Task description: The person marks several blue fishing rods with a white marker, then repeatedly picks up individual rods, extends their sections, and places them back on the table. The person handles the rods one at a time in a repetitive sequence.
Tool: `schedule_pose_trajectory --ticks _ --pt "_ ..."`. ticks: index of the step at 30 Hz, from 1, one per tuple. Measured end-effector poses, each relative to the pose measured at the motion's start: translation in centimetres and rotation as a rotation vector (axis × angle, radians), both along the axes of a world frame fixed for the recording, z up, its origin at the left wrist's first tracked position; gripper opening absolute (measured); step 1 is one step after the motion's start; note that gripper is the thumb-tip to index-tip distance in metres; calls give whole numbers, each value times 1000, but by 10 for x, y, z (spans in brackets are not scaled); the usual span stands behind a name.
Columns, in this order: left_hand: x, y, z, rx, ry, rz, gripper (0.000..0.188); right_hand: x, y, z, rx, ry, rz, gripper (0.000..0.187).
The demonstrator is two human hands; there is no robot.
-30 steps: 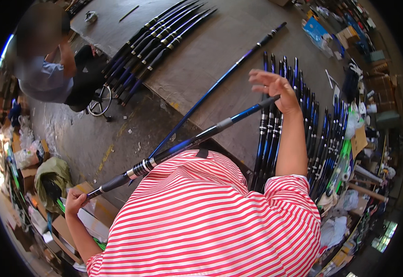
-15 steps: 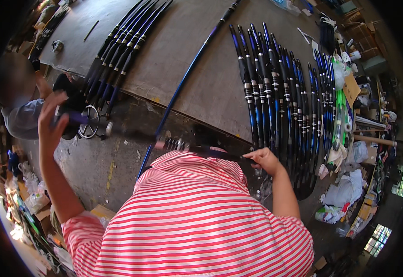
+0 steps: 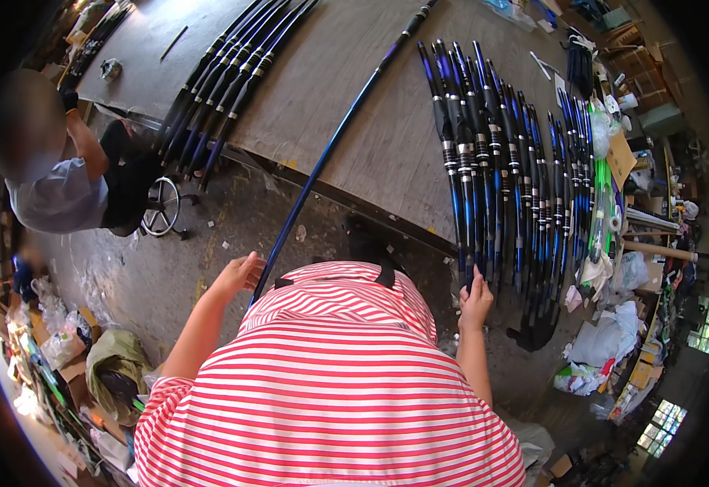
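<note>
My right hand (image 3: 474, 302) is closed around the dark near end of a fishing rod (image 3: 470, 273) at the left side of the right-hand row. That rod lies among several other black and blue fishing rods (image 3: 525, 191), which reach over the table's near edge. On the left, my left hand (image 3: 239, 274) has its fingers stretched out and holds nothing. Its fingertips are close beside a long blue fishing rod (image 3: 322, 158) that slants from the far table down toward my waist; whether they touch it I cannot tell.
Another bundle of fishing rods (image 3: 229, 85) lies on the grey table (image 3: 371, 138) at the far left. A person (image 3: 58, 191) sits beyond it, near a wheeled stool (image 3: 162, 207). Plastic bags (image 3: 606, 333) and cartons crowd the right side. Scraps litter the floor (image 3: 233, 223).
The fishing rod that was slanting across in front of me now lies in the right row, its end in my right hand. My left hand has dropped from the upper left toward my waist.
</note>
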State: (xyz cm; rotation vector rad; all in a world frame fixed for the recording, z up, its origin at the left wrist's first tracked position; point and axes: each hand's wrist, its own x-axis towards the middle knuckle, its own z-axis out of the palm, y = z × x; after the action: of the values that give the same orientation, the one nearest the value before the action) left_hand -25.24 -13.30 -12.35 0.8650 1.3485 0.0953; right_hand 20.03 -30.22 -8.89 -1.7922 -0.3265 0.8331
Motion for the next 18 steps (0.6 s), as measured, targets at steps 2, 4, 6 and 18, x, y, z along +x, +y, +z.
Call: schedule_pose_trajectory --ticks 2,4,6,18 --pt "1 -15 7 -72 -19 67 56 9 11 -1 18 -68 -16 35" --pt "-2 -32 4 -62 -54 93 54 22 17 -5 -32 -174 -19 33" --pt "-4 -43 4 -71 -99 166 50 33 20 -6 -89 -297 44 32" --pt "2 -80 6 66 -44 305 39 30 220 41 218 -711 512 25"
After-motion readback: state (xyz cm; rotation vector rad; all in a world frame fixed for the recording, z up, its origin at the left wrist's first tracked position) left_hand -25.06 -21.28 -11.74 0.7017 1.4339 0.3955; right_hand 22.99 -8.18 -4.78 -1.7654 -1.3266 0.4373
